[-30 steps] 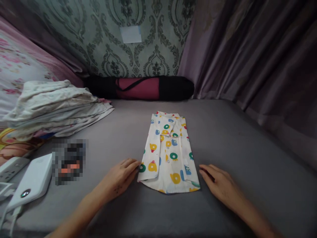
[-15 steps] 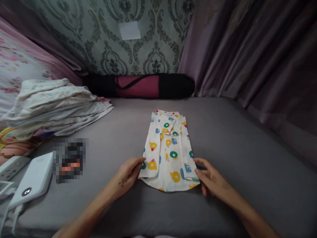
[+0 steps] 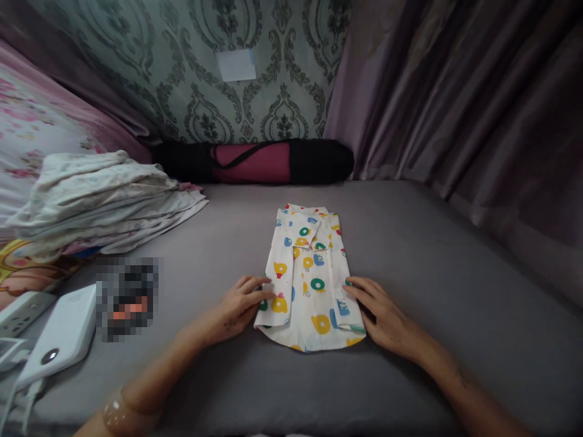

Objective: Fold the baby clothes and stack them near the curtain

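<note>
A white shirt [image 3: 312,285] printed with yellow, green, blue and red figures lies on the grey sheet. Its two sides and sleeves are folded inward over the back, and the collar points away from me. My left hand [image 3: 239,306] rests at the lower left edge, fingers stretched onto the cloth and apart. At the lower right edge my right hand [image 3: 382,312] touches the fabric with its fingers extended over the folded side. Its thumb is partly hidden beneath the hand. Neither hand grips the shirt.
The grey sheet [image 3: 218,382] spreads underneath. Crumpled pale cloths [image 3: 104,194] are piled at the left, with a white power bank [image 3: 59,334], a power strip [image 3: 25,312] and a blurred-out object [image 3: 130,297] nearer. A black-and-maroon long bag [image 3: 255,162] lies along the wall.
Both hands have come in from beside the shirt until their fingers lie on its lower side edges. The shirt's folds look the same.
</note>
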Demonstrator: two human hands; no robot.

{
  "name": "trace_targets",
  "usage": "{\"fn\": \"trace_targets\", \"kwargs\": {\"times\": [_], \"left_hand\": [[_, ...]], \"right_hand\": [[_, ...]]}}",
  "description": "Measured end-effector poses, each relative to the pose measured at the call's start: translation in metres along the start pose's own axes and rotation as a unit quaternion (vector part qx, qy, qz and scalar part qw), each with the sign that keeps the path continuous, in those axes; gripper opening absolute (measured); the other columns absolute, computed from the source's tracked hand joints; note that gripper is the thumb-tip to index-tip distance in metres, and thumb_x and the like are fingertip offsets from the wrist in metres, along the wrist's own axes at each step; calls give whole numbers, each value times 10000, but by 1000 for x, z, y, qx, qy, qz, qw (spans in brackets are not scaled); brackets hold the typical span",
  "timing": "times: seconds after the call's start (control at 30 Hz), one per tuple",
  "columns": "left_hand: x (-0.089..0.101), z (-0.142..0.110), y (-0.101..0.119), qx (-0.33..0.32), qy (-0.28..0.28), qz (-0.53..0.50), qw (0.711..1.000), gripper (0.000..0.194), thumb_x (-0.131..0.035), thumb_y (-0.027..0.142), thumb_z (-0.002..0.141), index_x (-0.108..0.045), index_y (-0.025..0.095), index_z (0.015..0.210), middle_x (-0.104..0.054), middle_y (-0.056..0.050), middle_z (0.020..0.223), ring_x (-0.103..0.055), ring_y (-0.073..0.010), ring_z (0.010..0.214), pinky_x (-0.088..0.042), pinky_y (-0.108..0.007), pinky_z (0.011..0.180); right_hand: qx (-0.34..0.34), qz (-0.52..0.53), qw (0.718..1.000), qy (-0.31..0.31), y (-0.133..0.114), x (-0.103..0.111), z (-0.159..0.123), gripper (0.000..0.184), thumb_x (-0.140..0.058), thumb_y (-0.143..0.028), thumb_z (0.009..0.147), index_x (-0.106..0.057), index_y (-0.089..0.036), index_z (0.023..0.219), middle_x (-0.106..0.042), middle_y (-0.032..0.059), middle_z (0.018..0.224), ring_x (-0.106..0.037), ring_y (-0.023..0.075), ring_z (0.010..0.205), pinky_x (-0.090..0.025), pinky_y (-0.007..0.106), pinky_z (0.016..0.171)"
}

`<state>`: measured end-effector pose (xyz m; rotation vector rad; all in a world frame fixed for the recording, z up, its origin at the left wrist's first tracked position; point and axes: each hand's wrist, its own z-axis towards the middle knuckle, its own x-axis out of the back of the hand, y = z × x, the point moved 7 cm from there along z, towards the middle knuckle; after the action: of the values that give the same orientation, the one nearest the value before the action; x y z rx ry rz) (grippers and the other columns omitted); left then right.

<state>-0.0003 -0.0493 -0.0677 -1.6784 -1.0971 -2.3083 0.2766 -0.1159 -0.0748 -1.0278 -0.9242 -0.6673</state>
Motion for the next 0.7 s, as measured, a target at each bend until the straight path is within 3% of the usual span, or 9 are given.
{"fn": "trace_targets", "kwargs": {"times": [0.07, 0.17, 0.37, 0.43, 0.5, 0.6, 0.7], "left_hand": [[-1, 1, 3, -9, -23, -16, 1000, 437, -442, 165, 907, -510, 319, 1311, -508, -73, 1327, -469, -219, 1195, -426, -395, 1007], [-2, 2, 2, -10, -32, -33, 999, 405, -494, 203, 891, -545, 313, 1277, -521, -77, 1320, -472, -223, 1202, -420, -409, 1013], [7, 13, -5, 9, 9, -110, 994, 300, -409, 306, 949, -642, 295, 1138, -632, -60, 1178, -524, -198, 1144, -402, -392, 1013], [9, 24, -15, 54, 28, -167, 984, 317, -395, 357, 951, -661, 250, 1085, -663, -57, 1097, -567, -196, 1063, -431, -359, 961], [7, 36, -30, 124, 50, -217, 967, 365, -388, 411, 937, -669, 193, 1018, -682, -52, 982, -604, -192, 922, -476, -314, 836], [0, 52, -51, 232, 83, -208, 947, 434, -399, 478, 891, -662, 134, 926, -648, -34, 760, -580, -175, 711, -452, -262, 624], [-1, 59, -60, 297, 109, -142, 938, 468, -460, 532, 839, -645, 121, 964, -614, -29, 714, -553, -172, 667, -405, -260, 578]], "right_hand": [[30, 11, 999, -30, -2, -4, 2, 474, -430, -145, 887, -492, -237, 1348, -461, 85, 1416, -417, 221, 1306, -364, 459, 1085], [41, 41, 996, -62, -2, -6, 3, 476, -424, -132, 881, -518, -263, 1330, -517, 51, 1377, -469, 185, 1270, -340, 449, 1104], [-72, 171, 979, -79, 13, 3, 19, 366, -394, -290, 924, -628, -236, 1200, -647, 53, 1212, -586, 200, 1127, -401, 424, 1034], [-118, 226, 963, -86, 21, 1, 27, 400, -373, -394, 935, -631, -221, 1187, -663, 54, 1178, -595, 212, 1097, -442, 395, 974], [-162, 251, 953, -55, 32, -1, 37, 444, -364, -466, 924, -645, -199, 1141, -690, 55, 1104, -615, 223, 1038, -480, 361, 891], [-250, 197, 948, 25, 54, -7, 47, 436, -404, -472, 888, -657, -152, 1042, -717, 64, 906, -651, 216, 828, -494, 305, 709], [-307, 115, 943, 64, 63, -12, 51, 412, -444, -435, 865, -611, -131, 1088, -697, 53, 784, -632, 192, 698, -458, 282, 628]]}}
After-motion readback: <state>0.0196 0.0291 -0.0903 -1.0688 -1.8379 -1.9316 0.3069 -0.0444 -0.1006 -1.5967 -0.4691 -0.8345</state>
